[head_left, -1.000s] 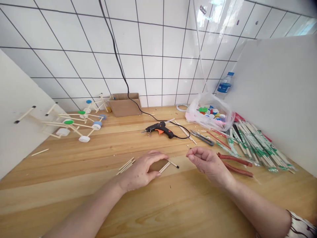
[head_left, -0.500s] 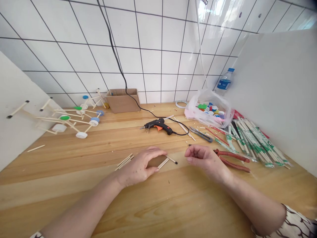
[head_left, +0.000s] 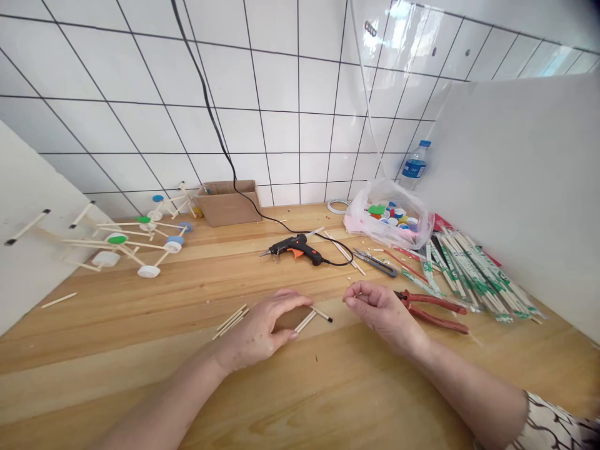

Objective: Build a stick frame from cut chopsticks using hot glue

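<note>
At the wooden counter (head_left: 262, 406) below the white tiled wall (head_left: 282, 134), your left hand (head_left: 265, 328), thumb and fingers apart, touches short sticks (head_left: 305, 322); your right hand (head_left: 384, 315), fingertips together, is left of the pliers (head_left: 438, 302).

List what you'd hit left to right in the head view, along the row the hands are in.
Loose stick → short sticks → left hand → black-tipped stick → right hand → red-handled pliers → wrapped sticks.
</note>
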`<state>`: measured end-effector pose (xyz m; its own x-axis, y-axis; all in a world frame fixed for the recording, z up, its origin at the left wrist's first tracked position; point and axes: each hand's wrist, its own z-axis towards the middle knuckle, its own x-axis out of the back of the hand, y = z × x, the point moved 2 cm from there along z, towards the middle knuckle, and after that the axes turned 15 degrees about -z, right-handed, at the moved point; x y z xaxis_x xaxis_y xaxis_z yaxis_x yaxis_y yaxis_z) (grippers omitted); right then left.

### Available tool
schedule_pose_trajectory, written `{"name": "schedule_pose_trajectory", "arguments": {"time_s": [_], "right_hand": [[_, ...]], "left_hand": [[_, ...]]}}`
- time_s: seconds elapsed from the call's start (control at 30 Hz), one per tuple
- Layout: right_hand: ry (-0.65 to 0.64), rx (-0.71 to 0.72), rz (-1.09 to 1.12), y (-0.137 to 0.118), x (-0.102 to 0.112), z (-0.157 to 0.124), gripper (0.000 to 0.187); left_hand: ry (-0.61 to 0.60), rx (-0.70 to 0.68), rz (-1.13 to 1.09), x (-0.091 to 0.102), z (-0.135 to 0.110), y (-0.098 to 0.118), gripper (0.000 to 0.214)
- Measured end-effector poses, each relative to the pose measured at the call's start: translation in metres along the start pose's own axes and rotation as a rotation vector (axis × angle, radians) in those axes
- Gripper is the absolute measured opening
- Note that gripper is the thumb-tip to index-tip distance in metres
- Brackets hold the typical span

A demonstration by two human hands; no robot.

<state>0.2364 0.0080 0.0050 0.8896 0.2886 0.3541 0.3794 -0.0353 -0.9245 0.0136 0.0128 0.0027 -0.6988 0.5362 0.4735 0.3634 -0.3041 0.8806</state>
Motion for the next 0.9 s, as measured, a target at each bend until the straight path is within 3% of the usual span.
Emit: {"name": "schedule_pose_trajectory", "arguments": {"time_s": [0.47,0.77,0.9], "right_hand": [[0.062,0.119,-0.151,-0.002,0.003,-0.003,0.014],[0.125,0.119,-0.056,-0.011,0.008,-0.007,0.022],[0.077,0.095,-0.078,-0.006,0.005,-0.006,0.032]], "left_hand": [[0.006,-0.001,-0.004,0.0,0.0,-0.004,0.049],[0.016,-0.006,0.015,0.0,0.0,0.001,0.046],[0.018,-0.004,0.025,0.001,0.0,0.001,0.046]]}}
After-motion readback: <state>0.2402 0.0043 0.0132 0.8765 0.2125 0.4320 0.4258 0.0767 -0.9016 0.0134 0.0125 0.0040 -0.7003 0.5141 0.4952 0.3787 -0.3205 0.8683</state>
